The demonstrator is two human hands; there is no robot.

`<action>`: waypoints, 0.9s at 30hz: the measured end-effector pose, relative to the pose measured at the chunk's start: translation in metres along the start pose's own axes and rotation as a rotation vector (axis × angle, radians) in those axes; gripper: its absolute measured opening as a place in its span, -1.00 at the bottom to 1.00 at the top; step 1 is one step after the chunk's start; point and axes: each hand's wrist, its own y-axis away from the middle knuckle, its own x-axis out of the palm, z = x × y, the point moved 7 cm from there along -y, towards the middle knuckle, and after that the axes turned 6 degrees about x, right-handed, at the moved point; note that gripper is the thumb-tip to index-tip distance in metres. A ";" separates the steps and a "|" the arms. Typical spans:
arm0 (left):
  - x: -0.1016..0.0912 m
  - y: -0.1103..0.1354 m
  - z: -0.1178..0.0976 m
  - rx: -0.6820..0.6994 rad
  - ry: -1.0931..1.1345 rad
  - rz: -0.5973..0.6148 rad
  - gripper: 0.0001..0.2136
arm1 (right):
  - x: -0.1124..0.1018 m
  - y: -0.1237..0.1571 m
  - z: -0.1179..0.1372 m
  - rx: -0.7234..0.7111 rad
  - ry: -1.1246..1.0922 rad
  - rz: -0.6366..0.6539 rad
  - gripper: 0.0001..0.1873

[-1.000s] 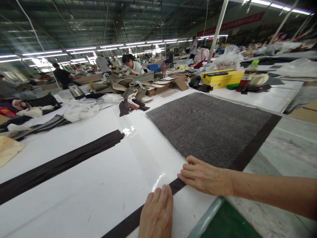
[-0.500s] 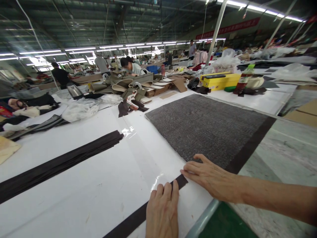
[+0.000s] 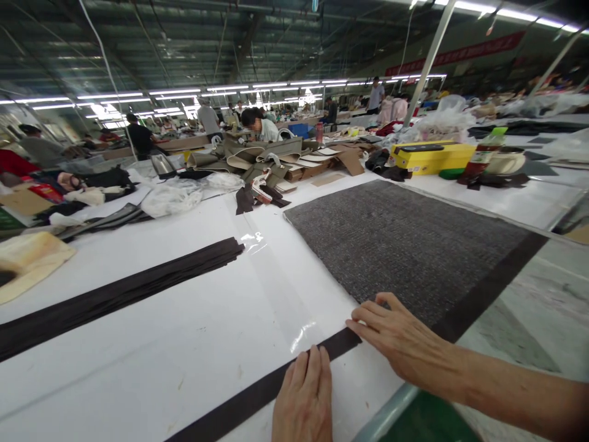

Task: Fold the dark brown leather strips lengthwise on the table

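A long dark fabric strip [image 3: 257,400] runs diagonally over the white tabletop toward the lower left. My left hand [image 3: 304,393] lies on it palm down, fingers stretched out close together and pressing it flat. At the strip's far end, the fingertips of my right hand [image 3: 401,334] rest, some of them bent, beside the corner of a dark grey textured fabric sheet [image 3: 409,239]. A smooth dark band borders the sheet's right side. Whether anything is under my right fingers is hidden.
A pile of dark strips [image 3: 124,291] lies at left. Farther back are olive pieces [image 3: 239,150], clear plastic bags [image 3: 172,196], a yellow box [image 3: 430,158], a bottle [image 3: 483,156] and a cup [image 3: 506,161]. Several people work beyond. The table edge [image 3: 384,414] runs near my right arm.
The view has turned slightly left, so things sit farther right in the picture. My left hand's fingers are straighter and lie flatter on the strip. My right hand stays at the strip's end.
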 end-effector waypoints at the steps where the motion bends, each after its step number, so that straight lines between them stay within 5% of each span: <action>1: 0.000 0.003 0.001 -0.013 0.010 -0.016 -0.50 | -0.001 -0.002 0.005 -0.010 -0.017 -0.003 -0.45; 5: -0.005 0.011 0.010 -0.089 0.062 -0.076 -0.48 | 0.009 -0.010 0.037 -0.055 -0.122 0.073 -0.30; 10: -0.007 0.023 0.021 -0.100 0.033 -0.038 -0.51 | 0.034 -0.013 0.054 -0.055 -0.137 0.085 -0.43; 16: -0.006 0.030 0.020 -0.079 -0.053 -0.017 -0.49 | 0.040 0.005 0.029 -0.037 -0.047 -0.003 -0.40; 21: -0.007 0.032 0.020 -0.084 -0.065 -0.033 -0.49 | 0.018 0.008 0.013 0.061 0.137 -0.155 -0.46; 24: -0.007 0.032 0.019 -0.052 -0.073 -0.079 -0.53 | 0.010 -0.006 0.033 0.062 0.136 -0.197 -0.38; 27: -0.003 0.036 0.018 -0.039 -0.074 -0.122 -0.56 | 0.025 -0.015 0.064 -0.058 0.039 -0.165 -0.26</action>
